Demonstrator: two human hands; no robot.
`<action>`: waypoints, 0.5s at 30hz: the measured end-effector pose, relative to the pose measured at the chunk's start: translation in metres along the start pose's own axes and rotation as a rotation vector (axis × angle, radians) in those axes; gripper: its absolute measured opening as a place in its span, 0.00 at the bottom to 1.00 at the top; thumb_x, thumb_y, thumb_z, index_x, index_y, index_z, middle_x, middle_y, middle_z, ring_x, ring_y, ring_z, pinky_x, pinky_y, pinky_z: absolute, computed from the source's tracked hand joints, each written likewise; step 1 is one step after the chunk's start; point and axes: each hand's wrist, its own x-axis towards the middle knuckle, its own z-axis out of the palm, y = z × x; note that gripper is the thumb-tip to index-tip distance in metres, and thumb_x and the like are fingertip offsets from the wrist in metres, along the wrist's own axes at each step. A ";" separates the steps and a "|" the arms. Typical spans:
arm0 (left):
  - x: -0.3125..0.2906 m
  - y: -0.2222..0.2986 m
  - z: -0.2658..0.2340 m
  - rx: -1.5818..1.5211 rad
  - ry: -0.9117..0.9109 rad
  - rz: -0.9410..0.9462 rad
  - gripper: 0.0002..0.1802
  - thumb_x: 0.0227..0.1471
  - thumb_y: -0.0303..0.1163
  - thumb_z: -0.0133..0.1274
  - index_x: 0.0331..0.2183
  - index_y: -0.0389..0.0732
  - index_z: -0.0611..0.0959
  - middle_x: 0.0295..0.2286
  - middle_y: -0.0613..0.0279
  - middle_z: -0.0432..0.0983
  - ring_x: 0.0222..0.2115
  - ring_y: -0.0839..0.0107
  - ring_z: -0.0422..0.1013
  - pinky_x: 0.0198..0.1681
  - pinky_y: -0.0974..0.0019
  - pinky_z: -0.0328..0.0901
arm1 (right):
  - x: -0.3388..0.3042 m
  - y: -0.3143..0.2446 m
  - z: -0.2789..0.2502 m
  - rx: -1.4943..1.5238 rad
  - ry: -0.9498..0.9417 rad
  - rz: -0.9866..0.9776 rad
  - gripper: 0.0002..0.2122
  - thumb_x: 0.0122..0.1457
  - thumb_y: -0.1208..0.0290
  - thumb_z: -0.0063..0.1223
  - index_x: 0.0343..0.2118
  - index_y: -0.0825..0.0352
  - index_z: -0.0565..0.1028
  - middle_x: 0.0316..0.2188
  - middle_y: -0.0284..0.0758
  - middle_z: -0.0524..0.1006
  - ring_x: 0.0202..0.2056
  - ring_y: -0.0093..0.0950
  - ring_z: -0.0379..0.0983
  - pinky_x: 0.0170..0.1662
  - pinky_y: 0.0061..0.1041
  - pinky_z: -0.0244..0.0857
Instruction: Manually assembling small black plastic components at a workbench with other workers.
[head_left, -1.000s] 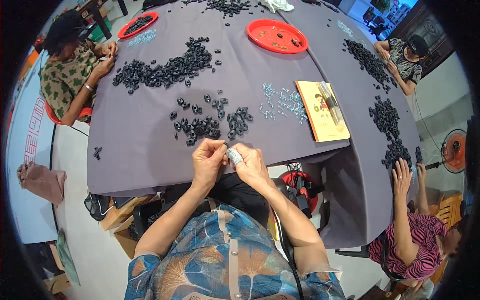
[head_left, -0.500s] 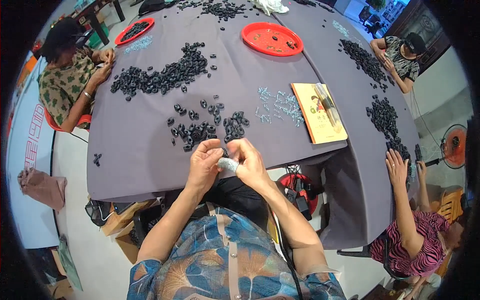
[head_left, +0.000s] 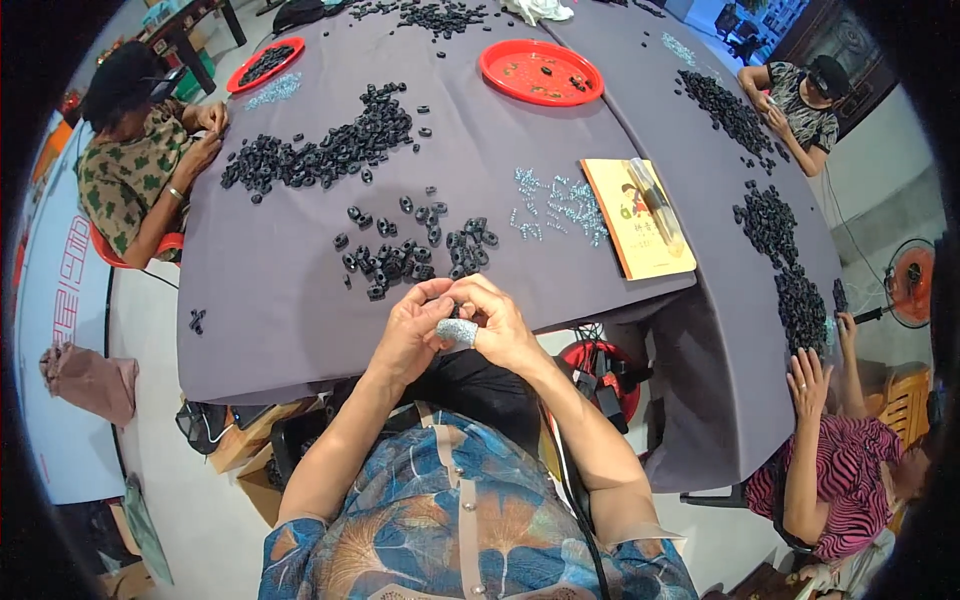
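Observation:
Close together at the table's near edge, my left hand [head_left: 408,328] and my right hand [head_left: 498,322] pinch a small black plastic piece [head_left: 456,311] between their fingertips; most of it is hidden by the fingers. A grey speckled wrap [head_left: 457,332] covers what appears to be my right thumb. Just beyond my hands lies a loose group of small black oval plastic pieces [head_left: 395,262], some showing holes. To its right, small silvery coiled pieces, like springs [head_left: 570,208], are scattered beside a yellow booklet [head_left: 632,222] with a clear pouch on it.
A larger heap of black pieces [head_left: 330,150] spreads farther left. Red trays [head_left: 540,95] stand at the back. Several people sit around the grey-covered table [head_left: 500,150]; one person's hand [head_left: 808,385] rests at its right edge. A red basin [head_left: 625,385] with cables sits below.
My right fingertips have closed in against my left ones over the black piece. The hand of the person at right has slid nearer, off the black heap.

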 end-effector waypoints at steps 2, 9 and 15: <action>-0.002 0.000 0.002 0.019 0.032 -0.010 0.17 0.52 0.32 0.52 0.44 0.40 0.71 0.32 0.62 0.74 0.31 0.77 0.73 0.26 0.77 0.69 | 0.000 -0.001 0.001 -0.010 -0.002 -0.015 0.12 0.46 0.75 0.58 0.35 0.69 0.73 0.31 0.33 0.69 0.27 0.23 0.65 0.31 0.22 0.63; 0.001 -0.002 0.001 -0.056 0.048 0.024 0.18 0.50 0.30 0.55 0.42 0.38 0.70 0.33 0.61 0.73 0.31 0.74 0.73 0.31 0.73 0.71 | 0.000 -0.017 0.001 -0.048 0.000 0.018 0.15 0.47 0.74 0.57 0.40 0.67 0.73 0.31 0.33 0.68 0.26 0.23 0.64 0.31 0.22 0.62; 0.000 -0.003 0.001 -0.086 0.087 -0.012 0.14 0.50 0.29 0.54 0.40 0.39 0.71 0.26 0.61 0.75 0.22 0.80 0.69 0.22 0.79 0.64 | 0.001 0.001 -0.028 -0.198 0.222 0.041 0.09 0.48 0.79 0.52 0.34 0.69 0.74 0.30 0.37 0.74 0.29 0.27 0.71 0.32 0.25 0.64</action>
